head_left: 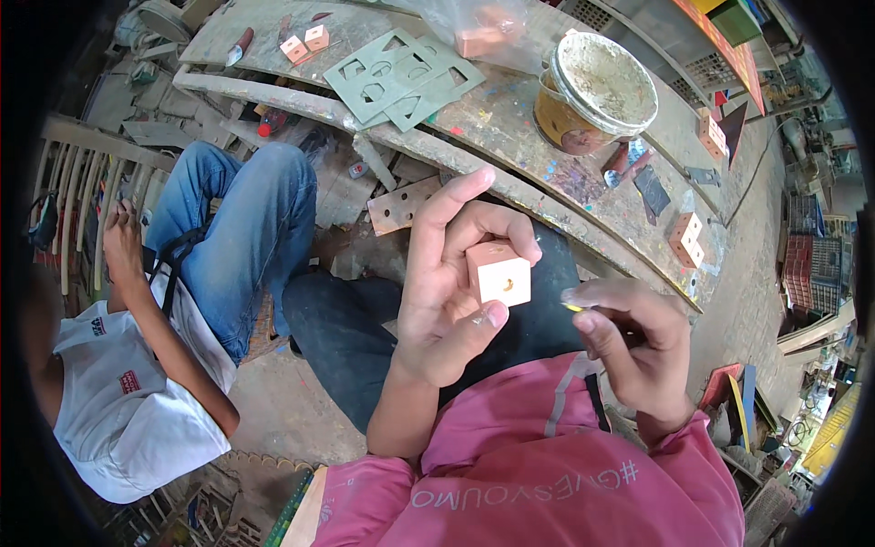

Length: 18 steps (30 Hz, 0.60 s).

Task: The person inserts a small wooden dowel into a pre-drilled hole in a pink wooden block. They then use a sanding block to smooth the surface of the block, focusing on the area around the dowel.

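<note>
My left hand (430, 314) is raised over my lap, gripping a pale pinkish wooden cube (499, 283) between thumb and fingers. Its index finger sticks up, apart from the cube. The cube's pale face is turned up and has a small dark-and-yellowish mark or hole in the middle. To the right, my right hand (643, 342) pinches a small, thin yellow piece (573, 307) at its fingertips, a short gap away from the cube. Its exact kind is too small to tell.
The worn bench (510, 114) ahead carries a crusted bucket (606, 82), grey-green boards with cut-out shapes (424, 107), cubes (686, 242) at the right and more cubes (305, 44) at the far left. A seated person in jeans (260, 196) is close on my left.
</note>
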### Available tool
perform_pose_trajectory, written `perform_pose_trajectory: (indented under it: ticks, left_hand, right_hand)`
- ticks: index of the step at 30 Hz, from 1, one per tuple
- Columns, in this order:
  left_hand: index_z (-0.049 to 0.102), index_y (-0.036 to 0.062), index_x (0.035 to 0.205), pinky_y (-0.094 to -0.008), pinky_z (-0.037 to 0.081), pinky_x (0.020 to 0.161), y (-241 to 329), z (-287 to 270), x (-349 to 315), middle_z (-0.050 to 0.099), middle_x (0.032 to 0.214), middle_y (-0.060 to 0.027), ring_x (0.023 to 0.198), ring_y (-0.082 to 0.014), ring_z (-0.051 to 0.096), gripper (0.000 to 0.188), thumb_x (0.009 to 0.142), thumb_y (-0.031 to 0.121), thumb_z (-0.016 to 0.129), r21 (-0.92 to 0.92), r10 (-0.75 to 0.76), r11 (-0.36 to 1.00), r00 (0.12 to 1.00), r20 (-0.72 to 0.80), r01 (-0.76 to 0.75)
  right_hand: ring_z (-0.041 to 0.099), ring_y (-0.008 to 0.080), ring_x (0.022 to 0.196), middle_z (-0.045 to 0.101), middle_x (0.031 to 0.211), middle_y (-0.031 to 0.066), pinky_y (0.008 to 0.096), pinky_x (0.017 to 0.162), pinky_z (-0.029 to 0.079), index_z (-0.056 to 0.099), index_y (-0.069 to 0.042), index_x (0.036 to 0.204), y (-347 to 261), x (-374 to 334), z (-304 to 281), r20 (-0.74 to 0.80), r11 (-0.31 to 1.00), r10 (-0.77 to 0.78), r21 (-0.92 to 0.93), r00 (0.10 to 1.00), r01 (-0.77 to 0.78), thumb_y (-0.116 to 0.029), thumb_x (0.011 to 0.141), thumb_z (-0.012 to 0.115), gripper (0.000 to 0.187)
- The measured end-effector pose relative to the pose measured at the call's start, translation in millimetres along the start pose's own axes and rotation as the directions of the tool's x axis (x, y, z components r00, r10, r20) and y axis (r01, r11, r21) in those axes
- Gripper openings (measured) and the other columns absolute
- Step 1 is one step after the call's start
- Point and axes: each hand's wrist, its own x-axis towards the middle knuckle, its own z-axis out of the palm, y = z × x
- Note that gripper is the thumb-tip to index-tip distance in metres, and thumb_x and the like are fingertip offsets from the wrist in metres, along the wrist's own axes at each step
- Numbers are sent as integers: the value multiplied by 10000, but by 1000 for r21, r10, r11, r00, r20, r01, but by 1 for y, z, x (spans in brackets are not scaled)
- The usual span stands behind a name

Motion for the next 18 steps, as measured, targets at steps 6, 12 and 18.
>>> perform_pose_trajectory:
  ticks: [6,12,18]
  left_hand:
    - [156,-48,1423,-244,425,744,0,0,-2,505,1075,-187,834,-128,489,741,819,65,570,161,185,967,979,82,-197]
    - [259,-77,1383,-256,439,738,2,1,-7,526,1044,-190,834,-149,496,682,757,-41,526,391,293,864,948,122,-318]
    - [422,-69,1306,-302,445,752,5,9,-10,570,969,-153,854,-223,503,624,693,-66,536,551,318,773,944,92,-314]
  right_hand:
    - [605,229,566,636,722,123,316,479,446,664,6,1040,-7,16,9,100,943,-260,-188,960,275,87,736,636,316]
    - [581,237,532,586,649,102,324,457,424,669,-15,1042,-10,15,13,76,951,-221,-202,972,232,79,725,642,332]
    - [573,244,512,580,638,106,325,448,416,672,-24,1030,-12,13,13,77,954,-174,-233,982,187,55,736,651,305]
